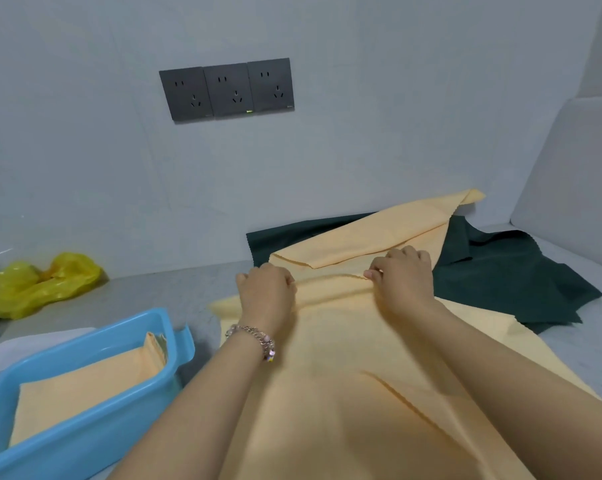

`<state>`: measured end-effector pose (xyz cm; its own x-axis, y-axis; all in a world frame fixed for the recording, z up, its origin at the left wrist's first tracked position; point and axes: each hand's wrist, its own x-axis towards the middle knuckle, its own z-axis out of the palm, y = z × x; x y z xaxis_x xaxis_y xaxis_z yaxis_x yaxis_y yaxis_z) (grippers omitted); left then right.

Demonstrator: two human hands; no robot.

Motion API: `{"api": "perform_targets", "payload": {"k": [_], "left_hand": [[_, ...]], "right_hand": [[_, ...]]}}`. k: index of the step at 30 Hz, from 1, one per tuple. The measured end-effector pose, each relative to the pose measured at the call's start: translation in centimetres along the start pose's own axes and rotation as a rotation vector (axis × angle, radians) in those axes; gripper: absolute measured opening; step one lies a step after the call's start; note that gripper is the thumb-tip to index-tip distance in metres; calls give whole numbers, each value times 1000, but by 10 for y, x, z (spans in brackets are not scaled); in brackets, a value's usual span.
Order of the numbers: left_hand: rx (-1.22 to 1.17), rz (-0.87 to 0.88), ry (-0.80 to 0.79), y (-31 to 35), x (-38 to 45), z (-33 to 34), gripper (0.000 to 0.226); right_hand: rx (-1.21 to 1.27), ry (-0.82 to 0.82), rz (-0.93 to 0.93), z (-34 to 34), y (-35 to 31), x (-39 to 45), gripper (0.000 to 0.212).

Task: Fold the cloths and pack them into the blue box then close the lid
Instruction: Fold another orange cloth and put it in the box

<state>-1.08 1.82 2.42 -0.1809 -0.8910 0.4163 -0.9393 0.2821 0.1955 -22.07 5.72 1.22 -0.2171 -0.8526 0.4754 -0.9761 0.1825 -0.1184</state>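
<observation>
A large pale orange cloth point(344, 368) is spread over the grey counter in front of me. My left hand point(266, 292) and my right hand point(401, 277) both pinch a raised fold of it, side by side, fingers curled. Another pale orange cloth point(379, 233) lies partly folded just beyond my hands. Beneath both lies a dark green cloth point(507, 271), spreading to the right. At the lower left the blue box point(169, 368) stands without a lid, a folded orange cloth point(81, 396) lying flat inside.
A crumpled yellow plastic bag point(40, 284) lies at the left against the wall. A white sheet point(19, 344) shows behind the box. Three dark wall sockets point(227, 90) are above the counter. A grey panel point(569, 168) closes off the right corner.
</observation>
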Motion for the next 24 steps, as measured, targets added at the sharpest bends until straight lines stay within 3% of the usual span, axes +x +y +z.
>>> {"api": "perform_targets", "payload": {"k": [3, 5, 7, 8, 11, 14, 17, 20, 23, 24], "left_hand": [[38, 67, 138, 5, 9, 17, 27], [-57, 115, 179, 11, 4, 27, 30], [-152, 162, 98, 19, -4, 39, 30], [-192, 166, 11, 23, -10, 48, 31], [-339, 120, -210, 25, -21, 57, 41], [-424, 89, -334, 30, -30, 64, 50], [-423, 54, -429, 44, -36, 70, 59], [-253, 33, -456, 58, -38, 82, 65], [-75, 46, -402, 62, -42, 93, 68], [-64, 49, -388, 62, -43, 95, 68]], "right_hand": [[-92, 93, -62, 1, -2, 16, 29], [3, 225, -188, 0, -11, 13, 15], [66, 288, -341, 4, -16, 1, 8], [55, 224, -380, 11, -15, -9, 11], [74, 6, -261, 20, 2, -29, 39], [151, -20, -121, 22, 36, -47, 46], [158, -159, -72, 24, 73, -64, 49], [283, -270, -23, 23, 99, -74, 45], [376, -160, 22, 21, 102, -67, 17], [417, -170, 78, 18, 102, -60, 21]]}}
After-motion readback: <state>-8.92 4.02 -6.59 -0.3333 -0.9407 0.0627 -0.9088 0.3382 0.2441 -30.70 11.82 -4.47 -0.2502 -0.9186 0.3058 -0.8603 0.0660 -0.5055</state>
